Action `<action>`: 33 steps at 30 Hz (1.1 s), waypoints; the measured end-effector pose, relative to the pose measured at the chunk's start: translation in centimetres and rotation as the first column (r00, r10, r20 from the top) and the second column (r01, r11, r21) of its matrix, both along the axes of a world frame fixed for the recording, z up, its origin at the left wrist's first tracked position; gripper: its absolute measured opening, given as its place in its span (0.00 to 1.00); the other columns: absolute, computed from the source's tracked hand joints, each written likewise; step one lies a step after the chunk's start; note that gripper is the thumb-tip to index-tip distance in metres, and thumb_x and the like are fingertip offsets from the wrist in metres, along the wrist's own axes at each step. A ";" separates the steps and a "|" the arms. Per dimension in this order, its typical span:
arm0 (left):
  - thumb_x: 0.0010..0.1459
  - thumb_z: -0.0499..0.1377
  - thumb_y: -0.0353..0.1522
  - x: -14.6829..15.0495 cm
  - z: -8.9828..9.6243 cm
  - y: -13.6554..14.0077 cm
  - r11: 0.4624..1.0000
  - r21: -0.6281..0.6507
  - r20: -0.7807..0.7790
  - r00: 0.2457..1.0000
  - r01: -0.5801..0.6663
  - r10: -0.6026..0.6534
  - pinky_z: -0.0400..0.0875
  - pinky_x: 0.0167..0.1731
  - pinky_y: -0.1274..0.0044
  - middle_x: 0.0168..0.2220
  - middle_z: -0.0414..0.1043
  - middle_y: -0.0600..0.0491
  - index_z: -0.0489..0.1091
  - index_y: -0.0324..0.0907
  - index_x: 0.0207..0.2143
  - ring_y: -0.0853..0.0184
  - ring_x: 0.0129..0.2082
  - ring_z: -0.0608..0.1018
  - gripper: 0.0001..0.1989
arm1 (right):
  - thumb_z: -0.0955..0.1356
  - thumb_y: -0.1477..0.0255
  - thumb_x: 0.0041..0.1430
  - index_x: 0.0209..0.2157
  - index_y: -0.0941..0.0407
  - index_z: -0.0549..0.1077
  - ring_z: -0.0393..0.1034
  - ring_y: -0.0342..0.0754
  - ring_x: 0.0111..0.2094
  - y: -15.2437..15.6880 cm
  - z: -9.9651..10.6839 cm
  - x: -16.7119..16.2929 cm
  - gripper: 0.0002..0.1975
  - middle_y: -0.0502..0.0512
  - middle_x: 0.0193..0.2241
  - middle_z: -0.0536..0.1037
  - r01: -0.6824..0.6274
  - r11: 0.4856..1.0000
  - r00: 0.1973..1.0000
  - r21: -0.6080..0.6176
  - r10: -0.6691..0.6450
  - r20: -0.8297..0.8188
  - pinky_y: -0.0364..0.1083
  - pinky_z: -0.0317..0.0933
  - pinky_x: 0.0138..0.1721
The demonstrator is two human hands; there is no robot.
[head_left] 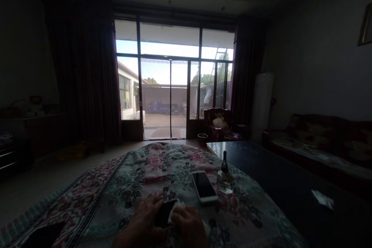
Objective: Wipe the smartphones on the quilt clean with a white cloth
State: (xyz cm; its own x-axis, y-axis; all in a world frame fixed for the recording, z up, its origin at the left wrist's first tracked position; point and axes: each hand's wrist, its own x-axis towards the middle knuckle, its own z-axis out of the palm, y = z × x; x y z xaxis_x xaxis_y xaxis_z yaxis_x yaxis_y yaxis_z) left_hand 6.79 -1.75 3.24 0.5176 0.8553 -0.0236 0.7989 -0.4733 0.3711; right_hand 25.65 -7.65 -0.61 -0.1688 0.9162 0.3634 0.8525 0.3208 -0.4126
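Observation:
At the bottom centre a dark-screened smartphone point(163, 214) lies on a flowered cloth point(116, 205). My left hand point(145, 219) is closed around its left edge. In my right hand point(188, 223) is a crumpled white tissue point(175, 212), pressed against the phone's right side. A second phone, a white smartphone point(204, 186) with a black screen, lies face up just beyond my right hand. To its right stands a clear glass dropper bottle point(226, 180) with a dark top. My fingertips are dim and partly hidden.
A dark glossy table point(261, 162) extends right of the cloth, with a crumpled white paper point(323, 199) on it. Wooden armchair point(221, 124) and sofa point(319, 139) stand beyond. Ahead are glass doors point(164, 100). A dark object point(43, 235) lies at the lower left.

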 end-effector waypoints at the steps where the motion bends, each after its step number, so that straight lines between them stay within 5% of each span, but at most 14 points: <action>1: 0.40 0.65 0.38 0.0 0.0 0.0 1.000 -0.003 0.004 1.000 0.000 0.000 0.51 0.63 0.65 0.64 0.59 0.50 0.63 0.51 0.60 0.49 0.65 0.57 0.40 | 0.66 0.74 0.61 0.41 0.45 0.75 0.65 0.48 0.48 0.0 0.0 0.0 0.11 0.41 0.48 0.76 0.000 1.000 1.000 0.000 0.000 -0.013 0.46 0.53 0.48; 8: 0.44 0.65 0.41 -0.1 0.7 -0.7 0.997 0.058 0.106 0.992 0.057 -0.063 0.59 0.58 0.69 0.56 0.67 0.49 0.69 0.47 0.53 0.52 0.56 0.67 0.32 | 0.65 0.75 0.62 0.42 0.43 0.75 0.64 0.49 0.49 -0.3 1.4 -0.1 0.13 0.41 0.48 0.76 -0.053 0.998 0.999 -0.021 0.053 -0.001 0.45 0.53 0.48; 15: 0.41 0.67 0.37 -2.0 0.6 -1.0 0.998 0.032 0.076 0.996 0.052 -0.054 0.59 0.57 0.69 0.55 0.67 0.50 0.68 0.46 0.53 0.53 0.55 0.66 0.33 | 0.66 0.71 0.62 0.39 0.46 0.76 0.65 0.48 0.45 -1.0 1.3 -1.2 0.07 0.43 0.43 0.78 -0.209 0.976 0.977 -0.063 0.211 0.039 0.44 0.54 0.45; 25: 0.42 0.66 0.37 -2.7 2.1 -1.9 0.997 -0.055 0.111 0.993 0.055 -0.049 0.59 0.56 0.71 0.56 0.64 0.49 0.66 0.43 0.53 0.55 0.56 0.65 0.33 | 0.61 0.80 0.61 0.39 0.52 0.75 0.65 0.48 0.43 0.6 4.0 -1.3 0.14 0.51 0.41 0.77 -0.149 0.989 0.989 0.010 0.149 -0.008 0.44 0.56 0.45; 30: 0.37 0.69 0.41 -3.3 2.0 -1.7 0.998 -0.056 0.037 0.999 0.039 -0.037 0.62 0.54 0.68 0.55 0.65 0.49 0.67 0.46 0.53 0.52 0.54 0.67 0.37 | 0.61 0.82 0.56 0.39 0.52 0.75 0.65 0.48 0.43 -0.2 3.4 -1.2 0.15 0.51 0.41 0.76 -0.182 0.982 0.983 0.042 0.183 -0.023 0.45 0.56 0.47; 33: 0.39 0.68 0.41 -3.0 1.8 -1.8 0.999 0.001 0.029 0.998 0.049 -0.049 0.58 0.57 0.66 0.58 0.64 0.47 0.65 0.45 0.56 0.51 0.57 0.65 0.39 | 0.63 0.83 0.52 0.39 0.53 0.76 0.63 0.51 0.50 -0.4 2.9 -1.2 0.17 0.53 0.50 0.73 -0.109 0.992 0.992 0.064 0.113 -0.048 0.46 0.54 0.52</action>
